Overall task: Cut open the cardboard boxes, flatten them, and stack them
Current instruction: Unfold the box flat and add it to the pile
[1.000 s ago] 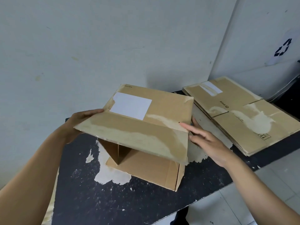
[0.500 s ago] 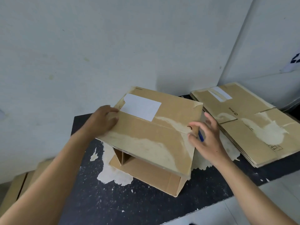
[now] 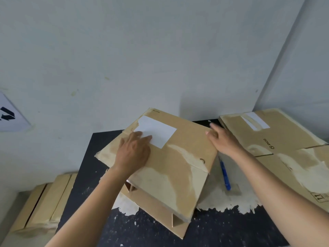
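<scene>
We press on a scuffed brown cardboard box (image 3: 178, 168).
It sags half-collapsed under our left hand (image 3: 133, 154), flat and straight-fingered; our right hand (image 3: 224, 139), loosely spread, touches its right edge.

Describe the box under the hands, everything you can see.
Brown corrugated cardboard box, partly collapsed: top panel tilted, near end open, showing inner flaps. Pale torn patches; white label at far left. It rests on the dark table. The left hand lies flat on top, fingertips on the label; the right hand touches its far right corner.
</scene>
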